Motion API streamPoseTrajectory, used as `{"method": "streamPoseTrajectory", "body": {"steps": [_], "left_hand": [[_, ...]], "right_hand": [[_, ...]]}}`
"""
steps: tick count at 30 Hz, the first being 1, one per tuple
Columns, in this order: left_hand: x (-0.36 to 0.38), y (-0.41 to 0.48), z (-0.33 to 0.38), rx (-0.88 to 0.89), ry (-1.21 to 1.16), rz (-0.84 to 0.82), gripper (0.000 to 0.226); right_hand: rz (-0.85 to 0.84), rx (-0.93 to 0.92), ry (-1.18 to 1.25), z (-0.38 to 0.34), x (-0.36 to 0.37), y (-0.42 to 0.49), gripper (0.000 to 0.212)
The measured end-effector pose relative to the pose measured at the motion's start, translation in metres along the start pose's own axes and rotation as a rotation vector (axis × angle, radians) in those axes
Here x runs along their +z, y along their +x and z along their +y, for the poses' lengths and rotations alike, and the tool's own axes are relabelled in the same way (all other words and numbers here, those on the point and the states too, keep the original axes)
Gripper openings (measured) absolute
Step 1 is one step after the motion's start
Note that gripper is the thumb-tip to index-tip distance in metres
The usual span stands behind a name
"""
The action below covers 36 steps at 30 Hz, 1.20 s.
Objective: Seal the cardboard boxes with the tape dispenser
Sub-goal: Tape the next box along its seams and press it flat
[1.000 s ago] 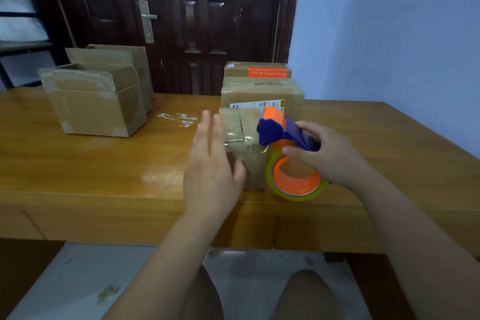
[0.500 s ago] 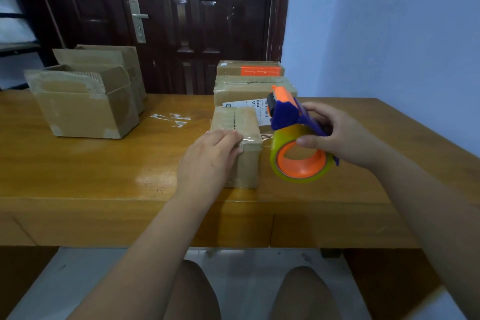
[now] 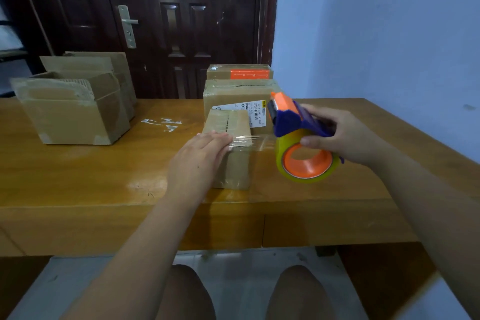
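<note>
Wooden worktop [image 3: 91, 171] carrying small box [image 3: 235, 169] at frame centre | left hand [image 3: 198, 161] pressing flat fingers [image 3: 220, 139] on tape strip [image 3: 259, 143] atop box | right hand [image 3: 345, 135] gripping tape dispenser [image 3: 293, 122] just right of box, strip stretching between

Left hand [image 3: 200, 161] lies flat, fingers straight, pressing on the near top edge of a small cardboard box [image 3: 235, 169]. Right hand [image 3: 342, 135] grips the tape dispenser [image 3: 291, 122], blue body with an orange head, held off the wooden table [image 3: 91, 171] just right of that box. A clear tape strip [image 3: 255, 141] runs from under the left fingertips to the dispenser. Just beyond the left hand: a taped box with a white label [image 3: 233, 93], and behind it an orange-labelled box [image 3: 220, 73]. Well left of it: open boxes [image 3: 72, 119].
</note>
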<state>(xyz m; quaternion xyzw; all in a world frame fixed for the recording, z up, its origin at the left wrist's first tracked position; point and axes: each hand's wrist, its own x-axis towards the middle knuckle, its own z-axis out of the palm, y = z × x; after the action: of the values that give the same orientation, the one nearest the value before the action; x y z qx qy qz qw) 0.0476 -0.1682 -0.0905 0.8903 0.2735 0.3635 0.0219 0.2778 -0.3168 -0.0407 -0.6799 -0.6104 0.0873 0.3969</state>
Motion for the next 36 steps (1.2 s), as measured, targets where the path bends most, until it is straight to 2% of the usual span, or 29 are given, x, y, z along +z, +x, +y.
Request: {"method": "streamPoseTrajectory", "body": {"steps": [3, 5, 10, 13, 16, 23, 29, 31, 34, 36], "left_hand": [[0.000, 0.002, -0.002, -0.011, 0.005, -0.015, 0.032], [0.000, 0.002, -0.003, -0.011, 0.009, -0.024, 0.033], [0.000, 0.002, -0.008, 0.007, -0.009, -0.033, 0.032], [-0.001, 0.002, -0.009, 0.023, 0.009, -0.041, 0.032], [-0.004, 0.004, -0.011, 0.030, 0.011, -0.040, 0.031], [-0.002, 0.006, -0.010, 0.013, -0.017, -0.020, 0.030], [-0.006, 0.007, -0.009, 0.049, 0.053, -0.069, 0.031], [-0.006, 0.008, -0.003, 0.060, 0.112, -0.094, 0.041], [-0.002, 0.010, 0.011, 0.162, 0.322, -0.116, 0.073], [0.003, 0.011, 0.017, 0.233, 0.403, -0.152, 0.080]], "right_hand": [[-0.084, -0.017, -0.259, -0.001, 0.004, -0.005, 0.067], [-0.088, -0.041, -0.318, -0.002, 0.002, -0.004, 0.066], [0.030, -0.012, 0.042, 0.005, -0.012, -0.011, 0.063], [0.013, -0.009, -0.159, 0.009, -0.005, -0.013, 0.065], [-0.077, 0.011, -0.380, 0.010, 0.000, -0.015, 0.066], [-0.165, 0.026, -0.504, 0.006, 0.002, -0.011, 0.069], [-0.303, 0.021, -0.656, -0.021, 0.006, 0.011, 0.058], [-0.347, 0.022, -0.695, -0.029, 0.008, 0.018, 0.054], [-0.401, 0.056, -0.736, -0.039, 0.007, 0.028, 0.052], [-0.430, 0.076, -0.759, -0.046, 0.005, 0.035, 0.051]]}}
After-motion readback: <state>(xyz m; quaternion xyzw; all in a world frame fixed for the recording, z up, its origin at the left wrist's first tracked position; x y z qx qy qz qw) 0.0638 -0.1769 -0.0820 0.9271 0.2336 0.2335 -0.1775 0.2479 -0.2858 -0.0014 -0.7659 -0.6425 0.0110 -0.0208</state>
